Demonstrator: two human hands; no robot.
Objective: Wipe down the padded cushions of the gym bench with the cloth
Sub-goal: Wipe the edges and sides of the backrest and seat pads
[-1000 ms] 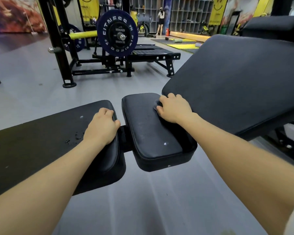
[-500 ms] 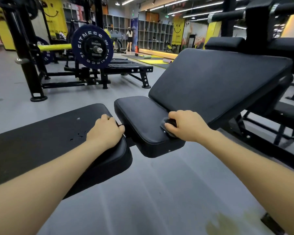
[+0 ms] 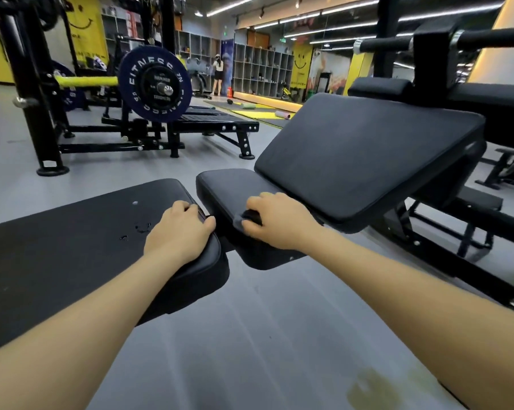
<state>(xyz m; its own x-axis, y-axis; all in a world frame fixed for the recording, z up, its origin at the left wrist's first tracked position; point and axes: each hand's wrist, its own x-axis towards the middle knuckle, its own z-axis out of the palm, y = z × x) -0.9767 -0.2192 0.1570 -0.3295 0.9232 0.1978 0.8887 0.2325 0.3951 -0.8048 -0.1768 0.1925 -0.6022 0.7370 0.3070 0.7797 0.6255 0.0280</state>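
Note:
The black gym bench has a small seat cushion (image 3: 229,187) and a large tilted back cushion (image 3: 368,152) rising to the right. My right hand (image 3: 279,221) presses a dark cloth (image 3: 251,217) onto the near edge of the seat cushion; only a small part of the cloth shows under the fingers. My left hand (image 3: 180,232) rests with curled fingers on the right end of another flat black cushion (image 3: 72,247), which carries a few water drops (image 3: 140,227).
A barbell rack (image 3: 30,113) with a dark blue weight plate (image 3: 152,84) stands at the back left, with a low black bench frame (image 3: 220,125) beside it. The bench's black steel frame (image 3: 472,229) runs at right. A person stands far back by shelves. Grey floor lies below.
My right hand has dragged the cloth from the far part of the seat cushion to its near edge. The view has tilted up. My left hand has stayed put.

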